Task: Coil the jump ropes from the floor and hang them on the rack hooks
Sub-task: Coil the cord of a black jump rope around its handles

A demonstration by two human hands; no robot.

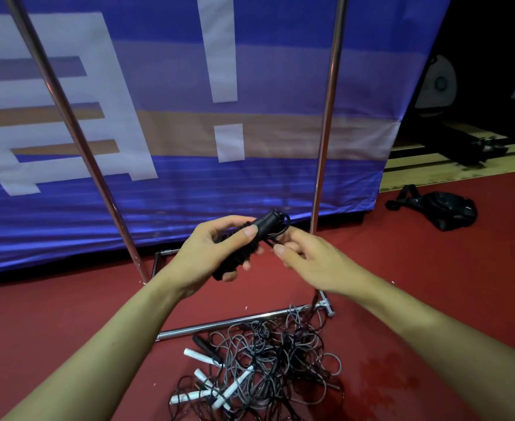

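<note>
A person's left hand [216,250] grips a black jump rope [244,247], its cord wound around the handles, while the right hand [304,253] pinches the loose cord end beside it, held above the red floor [68,314]. The bundle looks nearly coiled but is not yet hung; no hooks are in view. A tangled pile of ropes [265,366] with white and black handles lies on the floor by the rack's base bar [219,323], between its metal uprights [326,117]. A blue banner [174,86] hangs behind; a black bag [444,208] lies toward the floor's right edge.
</note>
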